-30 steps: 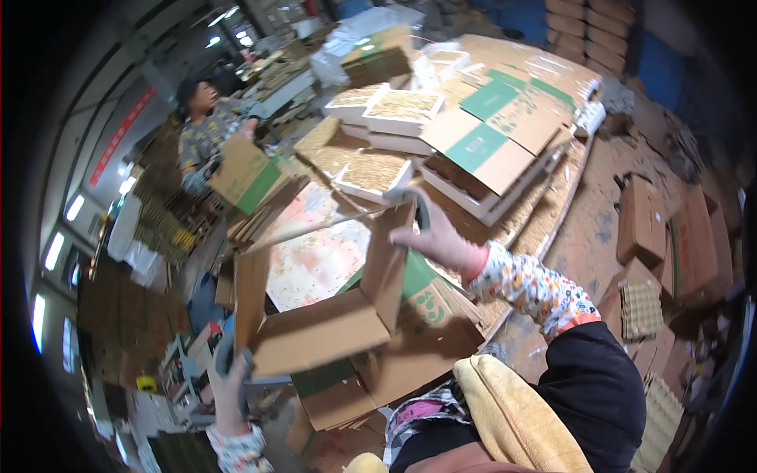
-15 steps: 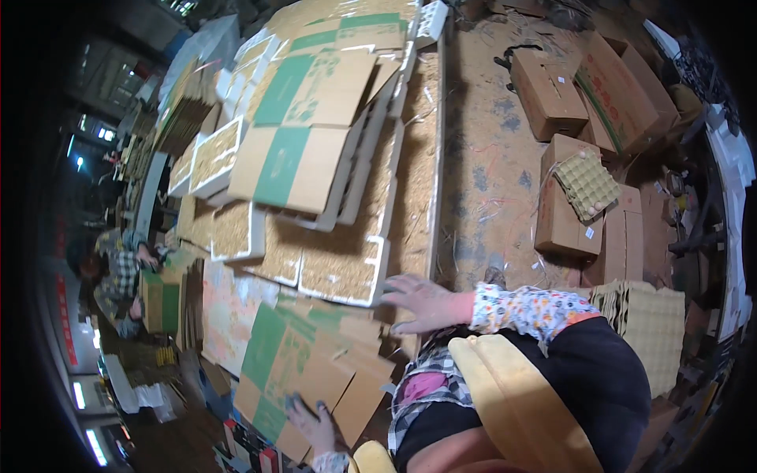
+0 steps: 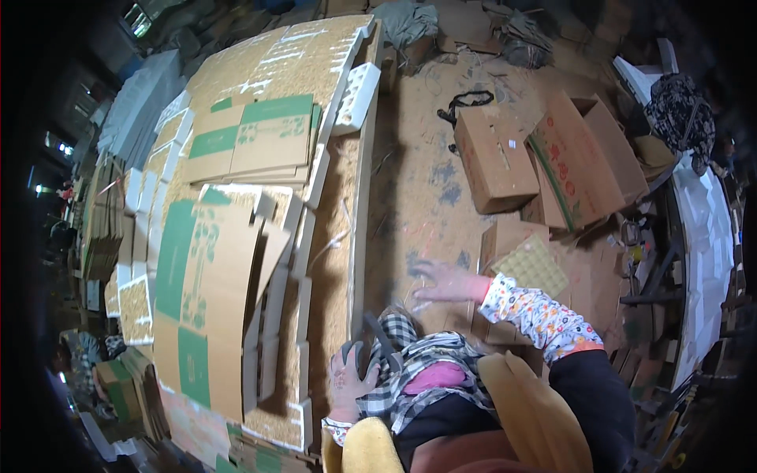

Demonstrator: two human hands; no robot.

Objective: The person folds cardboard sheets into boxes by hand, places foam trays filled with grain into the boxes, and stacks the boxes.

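My left hand (image 3: 352,382), in a pale glove with dark fingertips, is beside my checked apron (image 3: 426,351), fingers apart. A dark grey strip (image 3: 384,340) shows next to its fingers; I cannot tell whether they touch it. My right hand (image 3: 451,282), slightly blurred, reaches out over the floor with its fingers spread and nothing in it. To the left, a flattened brown-and-green cardboard box (image 3: 217,307) lies on white foam trays (image 3: 293,418) full of tan, grainy material. Beyond it rests a small stack of similar flattened boxes (image 3: 272,138).
A wooden rail (image 3: 364,197) edges the tray bed. At right stand a closed carton (image 3: 493,162), a large open carton (image 3: 587,162) and an egg tray (image 3: 532,270) on another carton. A dusty floor (image 3: 426,158) runs between, with white foam pieces (image 3: 706,268) far right.
My view has swung right, toward the aisle. My left hand has left the flattened cardboard at lower left and come beside my apron. My right hand has moved off the tray corner, over the floor.
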